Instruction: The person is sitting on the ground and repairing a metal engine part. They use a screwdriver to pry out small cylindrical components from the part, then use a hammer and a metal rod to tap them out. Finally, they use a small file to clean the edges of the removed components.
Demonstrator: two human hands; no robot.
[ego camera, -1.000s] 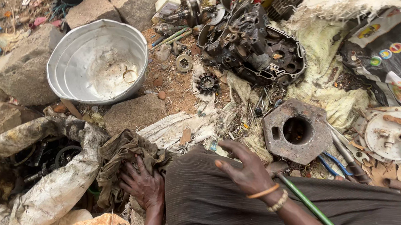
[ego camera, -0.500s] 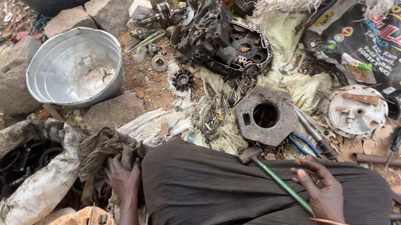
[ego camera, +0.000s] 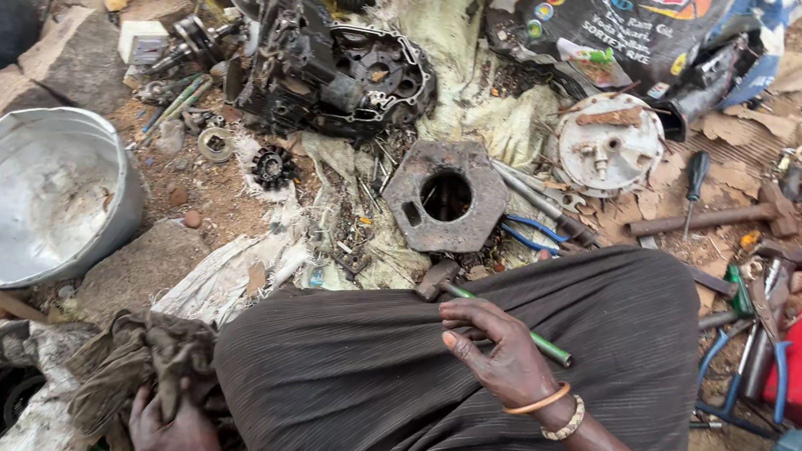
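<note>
Dusty ground around you is strewn with engine parts. Your right hand (ego camera: 497, 352) has its fingers wrapped on a green-handled hammer (ego camera: 501, 318) across your lap, head at ten o'clock. Your left hand (ego camera: 171, 431), half cut off, clutches a dirty rag (ego camera: 139, 357).

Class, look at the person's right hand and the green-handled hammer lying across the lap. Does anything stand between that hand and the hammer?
Nothing visible does. The right hand lies directly on the green handle of the hammer, fingers draped over it, on the dark cloth covering the lap.
</note>
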